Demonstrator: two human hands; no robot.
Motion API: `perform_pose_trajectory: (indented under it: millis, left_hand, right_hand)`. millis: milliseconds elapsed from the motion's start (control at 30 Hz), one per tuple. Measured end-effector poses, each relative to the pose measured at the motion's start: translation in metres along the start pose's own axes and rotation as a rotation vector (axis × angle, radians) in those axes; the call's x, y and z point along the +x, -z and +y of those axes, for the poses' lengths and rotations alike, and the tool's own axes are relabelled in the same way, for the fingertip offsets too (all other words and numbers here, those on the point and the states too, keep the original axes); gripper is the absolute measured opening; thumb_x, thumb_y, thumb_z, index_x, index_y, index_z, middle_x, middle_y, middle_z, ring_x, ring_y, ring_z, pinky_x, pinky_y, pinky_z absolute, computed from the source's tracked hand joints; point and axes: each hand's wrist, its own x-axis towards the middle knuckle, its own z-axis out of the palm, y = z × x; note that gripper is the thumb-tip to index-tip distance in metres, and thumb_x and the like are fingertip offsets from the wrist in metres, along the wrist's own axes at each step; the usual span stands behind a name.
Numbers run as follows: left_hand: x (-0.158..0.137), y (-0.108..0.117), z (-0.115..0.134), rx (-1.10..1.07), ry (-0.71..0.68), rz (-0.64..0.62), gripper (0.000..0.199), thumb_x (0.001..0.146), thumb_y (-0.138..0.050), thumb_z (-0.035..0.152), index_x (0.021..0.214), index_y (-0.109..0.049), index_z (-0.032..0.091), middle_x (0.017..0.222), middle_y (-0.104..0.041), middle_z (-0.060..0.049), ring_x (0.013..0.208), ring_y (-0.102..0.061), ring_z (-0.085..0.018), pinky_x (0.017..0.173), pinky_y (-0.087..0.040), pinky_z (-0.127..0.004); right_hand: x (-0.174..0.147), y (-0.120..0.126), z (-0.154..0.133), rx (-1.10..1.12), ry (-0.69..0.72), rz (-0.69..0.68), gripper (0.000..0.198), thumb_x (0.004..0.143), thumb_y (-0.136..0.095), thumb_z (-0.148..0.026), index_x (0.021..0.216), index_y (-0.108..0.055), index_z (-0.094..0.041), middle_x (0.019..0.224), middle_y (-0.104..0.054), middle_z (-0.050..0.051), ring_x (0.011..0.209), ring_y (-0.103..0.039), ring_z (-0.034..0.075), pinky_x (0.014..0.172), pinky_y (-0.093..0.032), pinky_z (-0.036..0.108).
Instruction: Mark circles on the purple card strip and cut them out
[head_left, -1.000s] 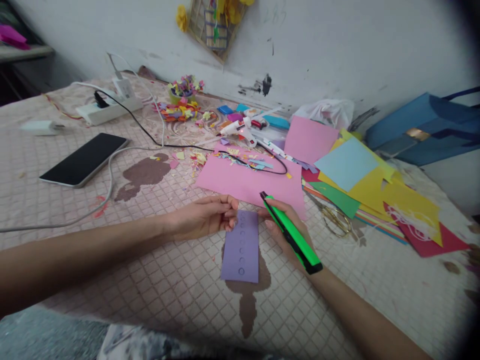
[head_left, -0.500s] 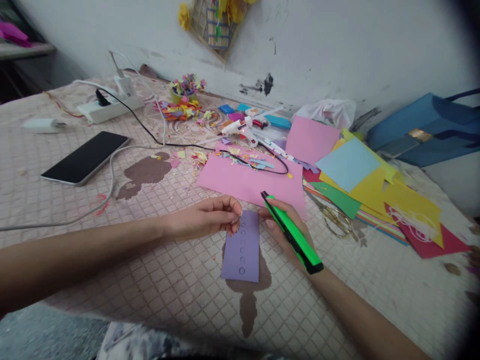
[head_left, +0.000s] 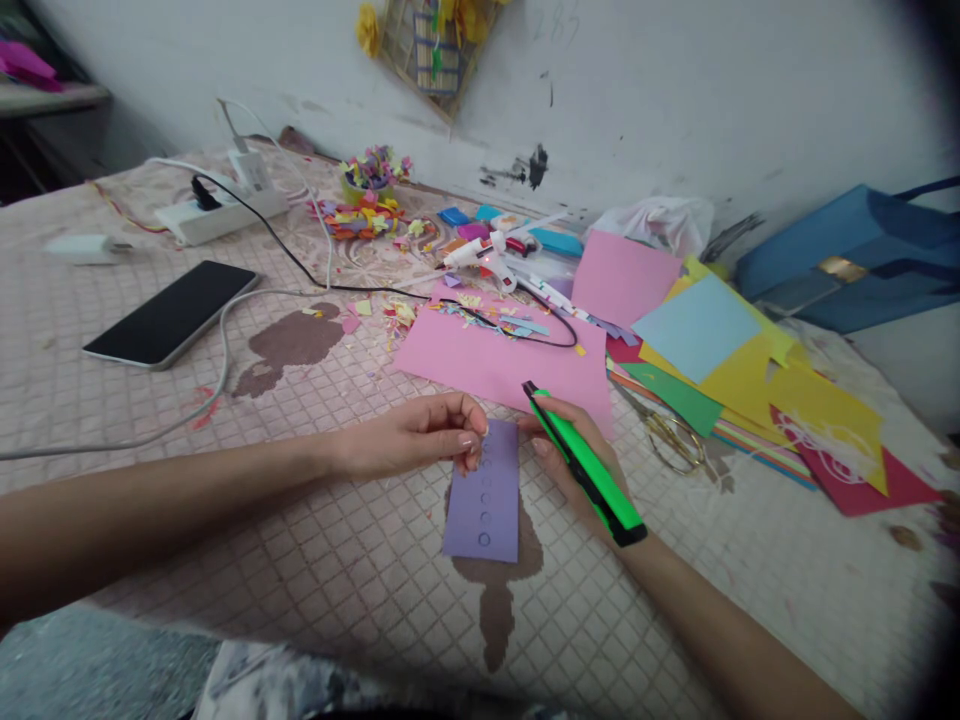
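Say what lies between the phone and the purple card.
In the head view: a pale cable, a brown patch, then the left hand.

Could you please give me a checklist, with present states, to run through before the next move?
1. Green-and-black plastic utility knife in the right hand: ok, held.
2. Knife blade extended: cannot tell.
3. Purple rectangular paper lying on the patterned cloth: ok.
4. Paper's circle row fully visible: not ok, left hand partly covers its far end.
5. Left fingertips free of scraps: cannot tell.
6. Gold-handled metal scissors apart from the paper: ok.
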Motion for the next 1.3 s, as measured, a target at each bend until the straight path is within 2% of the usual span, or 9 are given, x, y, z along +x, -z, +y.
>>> perform_pose_trajectory:
  millis: [400, 667, 800, 900, 967, 1033, 1100, 1200, 1300]
  left_hand:
    - [0.0, 0.0, -0.002, -0.008, -0.004, 0.008, 0.019, 0.091, -0.062, 0.032, 0.095, -0.056, 0.015, 0.081, -0.06, 0.0, 0.074, -0.056, -0.01, 0.072, -0.044, -0.026]
    - [0.0, 0.0, -0.001, 0.016, -0.009, 0.027, 0.023, 0.089, -0.065, 0.034, 0.09, -0.056, 0.013, 0.079, -0.062, -0.001, 0.074, -0.058, -0.01, 0.071, -0.045, -0.026]
    - [0.001, 0.001, -0.004, -0.014, -0.022, 0.049, 0.02, 0.088, -0.066, 0.03, 0.087, -0.056, 0.013, 0.079, -0.062, -0.002, 0.074, -0.058, -0.011, 0.071, -0.045, -0.026]
    - [0.004, 0.004, -0.005, -0.111, -0.041, 0.089, 0.011, 0.088, -0.059, 0.024, 0.086, -0.054, 0.014, 0.073, -0.057, 0.0, 0.068, -0.057, -0.011, 0.066, -0.044, -0.025]
    - [0.004, 0.006, -0.004, -0.114, -0.043, 0.111, 0.009, 0.088, -0.049, 0.019, 0.079, -0.049, 0.015, 0.064, -0.047, 0.004, 0.059, -0.05, -0.009, 0.059, -0.04, -0.023]
    - [0.003, 0.007, 0.0, -0.008, -0.045, 0.144, 0.017, 0.088, -0.04, 0.016, 0.07, -0.041, 0.017, 0.059, -0.036, 0.006, 0.051, -0.039, -0.007, 0.051, -0.032, -0.021]
    - [0.001, 0.005, 0.004, 0.183, -0.056, 0.198, 0.026, 0.09, -0.035, 0.017, 0.065, -0.034, 0.018, 0.058, -0.031, 0.006, 0.049, -0.03, -0.007, 0.048, -0.028, -0.021]
    - [-0.002, 0.003, 0.006, 0.566, -0.073, 0.259, 0.03, 0.094, -0.037, 0.023, 0.065, -0.041, 0.018, 0.06, -0.04, 0.004, 0.054, -0.036, -0.008, 0.052, -0.033, -0.022]
    - [-0.001, 0.004, 0.002, 0.815, -0.098, 0.278, 0.015, 0.09, -0.048, 0.024, 0.081, -0.056, 0.015, 0.071, -0.056, 0.001, 0.065, -0.05, -0.01, 0.061, -0.04, -0.023]
  right_hand:
    - [0.001, 0.0, 0.001, -0.01, 0.013, 0.002, 0.036, 0.091, -0.06, -0.035, 0.125, -0.055, -0.029, 0.104, -0.073, 0.007, 0.097, -0.071, 0.023, 0.078, -0.061, 0.036]
    - [0.0, 0.001, 0.003, -0.001, -0.001, -0.014, 0.037, 0.091, -0.061, -0.034, 0.127, -0.054, -0.029, 0.107, -0.072, 0.006, 0.1, -0.071, 0.022, 0.08, -0.06, 0.035]
    - [-0.001, 0.002, 0.004, -0.006, 0.001, -0.019, 0.037, 0.091, -0.061, -0.034, 0.127, -0.054, -0.029, 0.106, -0.072, 0.007, 0.1, -0.071, 0.022, 0.079, -0.06, 0.036]
    - [-0.001, 0.001, 0.004, -0.005, -0.001, -0.016, 0.037, 0.091, -0.06, -0.034, 0.127, -0.054, -0.028, 0.107, -0.072, 0.007, 0.1, -0.071, 0.023, 0.08, -0.06, 0.037]
    - [-0.001, 0.001, 0.004, 0.004, 0.0, -0.017, 0.038, 0.091, -0.06, -0.033, 0.128, -0.053, -0.027, 0.108, -0.072, 0.007, 0.101, -0.07, 0.022, 0.082, -0.059, 0.037]
    - [-0.001, 0.001, 0.004, 0.012, 0.003, -0.015, 0.037, 0.091, -0.06, -0.032, 0.127, -0.053, -0.027, 0.108, -0.072, 0.007, 0.102, -0.07, 0.022, 0.082, -0.059, 0.035]
    - [-0.001, 0.001, 0.005, 0.017, 0.006, -0.011, 0.036, 0.091, -0.06, -0.031, 0.127, -0.053, -0.028, 0.108, -0.073, 0.006, 0.101, -0.07, 0.021, 0.081, -0.059, 0.033]
    - [-0.001, 0.001, 0.005, 0.016, 0.005, -0.018, 0.037, 0.091, -0.059, -0.031, 0.127, -0.053, -0.029, 0.109, -0.072, 0.006, 0.101, -0.07, 0.021, 0.082, -0.058, 0.033]
    - [-0.001, 0.001, 0.006, 0.009, 0.002, -0.017, 0.038, 0.091, -0.06, -0.031, 0.128, -0.053, -0.031, 0.11, -0.071, 0.005, 0.101, -0.07, 0.022, 0.082, -0.059, 0.035]
